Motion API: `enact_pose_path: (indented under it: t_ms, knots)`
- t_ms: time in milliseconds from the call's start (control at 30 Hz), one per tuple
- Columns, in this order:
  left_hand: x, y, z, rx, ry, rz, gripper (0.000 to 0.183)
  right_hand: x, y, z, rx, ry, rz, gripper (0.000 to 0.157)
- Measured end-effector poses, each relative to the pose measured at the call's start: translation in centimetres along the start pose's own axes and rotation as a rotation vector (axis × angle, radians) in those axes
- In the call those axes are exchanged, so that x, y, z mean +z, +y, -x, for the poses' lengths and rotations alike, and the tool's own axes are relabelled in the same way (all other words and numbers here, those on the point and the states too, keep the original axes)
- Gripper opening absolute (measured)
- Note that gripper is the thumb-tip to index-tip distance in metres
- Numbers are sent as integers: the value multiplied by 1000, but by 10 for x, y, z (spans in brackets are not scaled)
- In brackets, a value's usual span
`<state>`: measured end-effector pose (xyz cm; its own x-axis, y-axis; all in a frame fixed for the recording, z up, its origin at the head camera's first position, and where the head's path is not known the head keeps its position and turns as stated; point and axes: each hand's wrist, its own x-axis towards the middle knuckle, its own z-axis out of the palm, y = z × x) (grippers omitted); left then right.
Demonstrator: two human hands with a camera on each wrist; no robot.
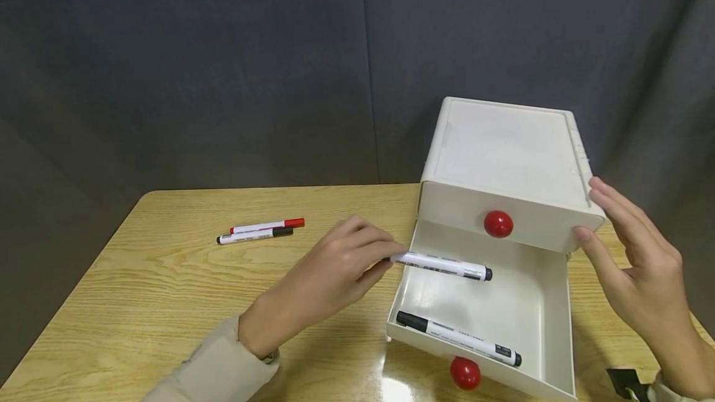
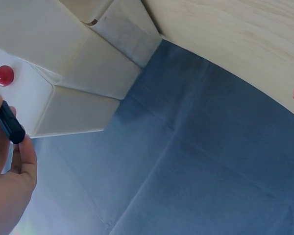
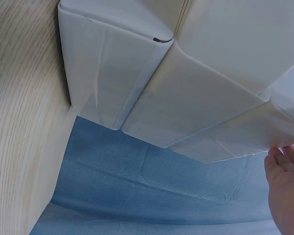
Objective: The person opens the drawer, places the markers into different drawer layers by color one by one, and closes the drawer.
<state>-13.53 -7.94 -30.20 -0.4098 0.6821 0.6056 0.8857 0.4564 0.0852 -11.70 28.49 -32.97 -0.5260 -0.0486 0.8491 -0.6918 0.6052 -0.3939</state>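
My left hand (image 1: 349, 256) pinches a whiteboard marker (image 1: 444, 265) by its capped end, over the open lower drawer (image 1: 475, 293) of a white drawer box (image 1: 508, 141). In the left wrist view the marker's black cap (image 2: 11, 125) shows between the thumb and fingers. Another marker (image 1: 466, 341), with a black cap, lies inside the drawer along its front wall. My right hand (image 1: 642, 265) touches the box's right front corner, fingers fairly straight along the side and thumb at the front face. In the right wrist view its fingertips (image 3: 279, 159) meet the white side.
Two more markers, one red-capped (image 1: 267, 226) and one black-capped (image 1: 254, 236), lie side by side on the wooden table (image 1: 167, 284), left of the box. Red round knobs mark the upper drawer (image 1: 498, 224) and the lower one (image 1: 465, 373). A dark curtain (image 1: 251, 79) hangs behind.
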Motion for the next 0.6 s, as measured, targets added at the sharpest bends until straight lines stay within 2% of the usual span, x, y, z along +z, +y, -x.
enact_pose_path:
  t_ms: [600]
  knots:
    - [22,15,-17,101,-13,-12,21,0,1,0,-1,-2,7,55]
